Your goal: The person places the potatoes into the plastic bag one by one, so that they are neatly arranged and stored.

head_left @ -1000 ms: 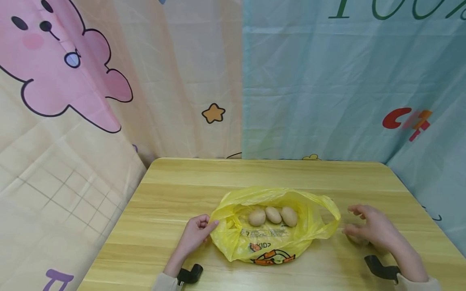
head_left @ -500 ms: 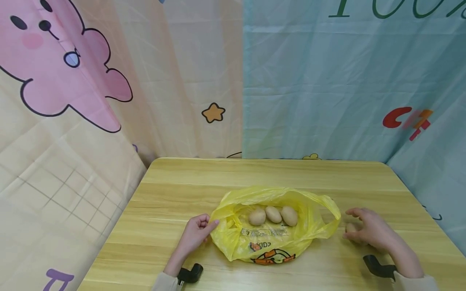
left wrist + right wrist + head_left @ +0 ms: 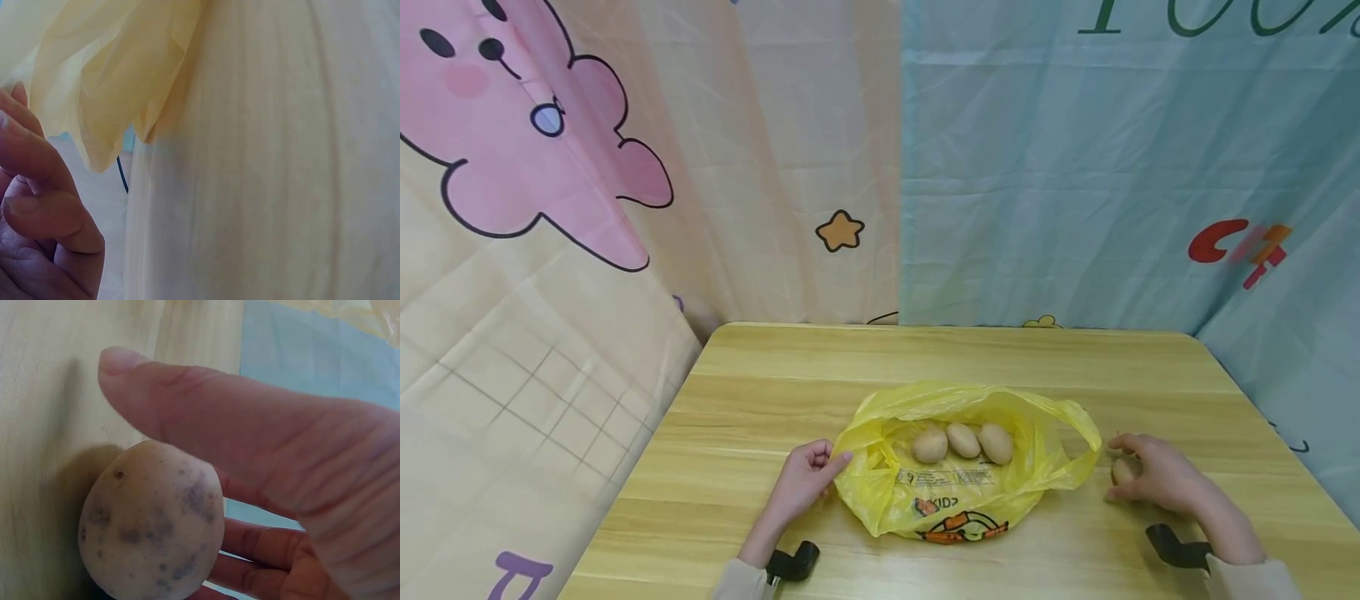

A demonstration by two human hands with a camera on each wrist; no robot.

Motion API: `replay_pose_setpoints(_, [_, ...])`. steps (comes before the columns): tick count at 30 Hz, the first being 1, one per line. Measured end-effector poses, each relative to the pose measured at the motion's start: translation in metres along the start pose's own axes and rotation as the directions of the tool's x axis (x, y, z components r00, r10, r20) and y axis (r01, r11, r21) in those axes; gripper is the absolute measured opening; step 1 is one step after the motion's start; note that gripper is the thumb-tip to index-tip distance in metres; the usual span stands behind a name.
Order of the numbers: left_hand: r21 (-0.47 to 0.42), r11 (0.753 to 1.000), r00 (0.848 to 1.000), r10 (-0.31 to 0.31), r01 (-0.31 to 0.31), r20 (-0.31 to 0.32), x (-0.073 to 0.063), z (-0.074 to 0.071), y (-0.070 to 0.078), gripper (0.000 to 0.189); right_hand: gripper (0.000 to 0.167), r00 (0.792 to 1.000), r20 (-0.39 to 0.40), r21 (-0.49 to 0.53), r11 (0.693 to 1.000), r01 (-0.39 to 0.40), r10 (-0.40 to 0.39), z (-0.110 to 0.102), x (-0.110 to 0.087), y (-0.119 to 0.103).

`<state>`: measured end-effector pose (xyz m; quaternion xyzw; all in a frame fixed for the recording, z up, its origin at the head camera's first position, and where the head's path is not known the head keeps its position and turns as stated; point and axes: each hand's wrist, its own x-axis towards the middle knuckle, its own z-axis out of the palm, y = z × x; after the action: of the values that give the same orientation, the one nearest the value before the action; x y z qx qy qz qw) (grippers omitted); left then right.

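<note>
The potato (image 3: 1125, 472) in the head view is at the right of the surface (image 3: 775, 358), just beside the yellow plastic bag (image 3: 862, 496). Your right grip (image 3: 1167, 477) is narrow and curves round it, fingers on the far side and thumb on the near side. Your left grip (image 3: 799, 485) pinches the bag's left edge. The bag gapes open, with three more potatoes (image 3: 963, 442) lying in a row inside and a handle loop (image 3: 1088, 427) at its right end. Behind, you face a cream curtain (image 3: 760, 167) beside a blue curtain (image 3: 1037, 167).

In the left wrist view, your fingers curl at the left edge next to the bag's creased plastic; the pinch itself is out of sight.

In the right wrist view, the potato shows dark blotches and sits between your outstretched thumb and bent fingers. You cannot tell from here how firmly the thumb presses.
</note>
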<state>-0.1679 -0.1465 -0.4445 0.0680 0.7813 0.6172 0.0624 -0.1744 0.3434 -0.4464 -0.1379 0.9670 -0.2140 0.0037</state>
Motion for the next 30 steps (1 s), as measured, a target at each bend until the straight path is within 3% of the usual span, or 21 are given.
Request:
replay_pose_setpoints(8, [-0.011, 1.0, 1.0, -0.001, 0.001, 0.0, 0.0008, -0.0001, -0.0019, 0.023, 0.067, 0.999, 0.042, -0.038, 0.999, -0.006, 0.007, -0.0003, 0.0023, 0.0001])
replay_pose_setpoints(30, [-0.017, 1.0, 1.0, -0.007, 0.007, -0.003, 0.0003, -0.0003, -0.0005, 0.022, 0.059, 0.998, 0.067, -0.059, 0.998, -0.011, 0.015, -0.0004, 0.0007, 0.0014])
